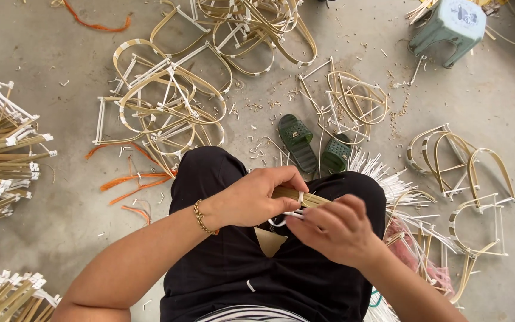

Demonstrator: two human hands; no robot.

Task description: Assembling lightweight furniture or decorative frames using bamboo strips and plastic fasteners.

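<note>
Left hand (254, 200) curls over lap, fingers clenched on flat tan bamboo strips (298, 196). Right hand (335, 229) bent inward, pinching thin white plastic strap (286, 218) looped around the strips. Far: green rubber sandals (314, 145), bent bamboo arch frames (165, 101). Far right: pale green plastic stool (450, 27). Left: tied bamboo bundles (1, 161).

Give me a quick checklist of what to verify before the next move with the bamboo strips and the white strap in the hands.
1. Left hand grips the bamboo strips: ok.
2. Right hand pinches the white strap: ok.
3. Strap looped around the strips: cannot tell, fingers hide it.
4. Work held over the lap, off the floor: ok.
5. Spare white straps lie by the right knee: ok.
6. Floor near the green sandals free of scraps: not ok, offcuts scattered.
</note>
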